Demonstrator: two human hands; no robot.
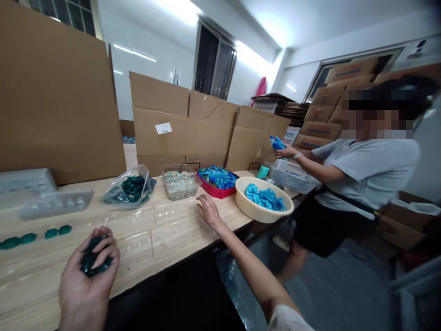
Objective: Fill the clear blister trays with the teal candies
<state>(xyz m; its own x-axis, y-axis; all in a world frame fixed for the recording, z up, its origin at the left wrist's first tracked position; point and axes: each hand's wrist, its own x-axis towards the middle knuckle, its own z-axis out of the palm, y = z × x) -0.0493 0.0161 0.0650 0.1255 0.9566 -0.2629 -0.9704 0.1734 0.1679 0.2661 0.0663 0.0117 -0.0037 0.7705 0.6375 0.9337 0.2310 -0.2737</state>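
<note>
"What's in the left hand [82, 280]?"

"Dark green pods [95, 258], partly hidden by its fingers, so I can't count them. The picture's bottom edge cuts off the arm."

"And just beyond the right hand's fingers [206, 207]?"

"A clear tub [181, 185] of mixed pieces, too small to tell apart."

"Farther left of those fingers?"

"A plastic bag [129, 189], its film blurring the bagged green pods [133, 186] inside."

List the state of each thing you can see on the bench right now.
Left hand: closed around dark green pods
Right hand: open, fingers spread by a clear plastic tray
Plastic bag: holding green pods
Cream basin: holding blue pods
Red tray: heaped with blue pods
</note>
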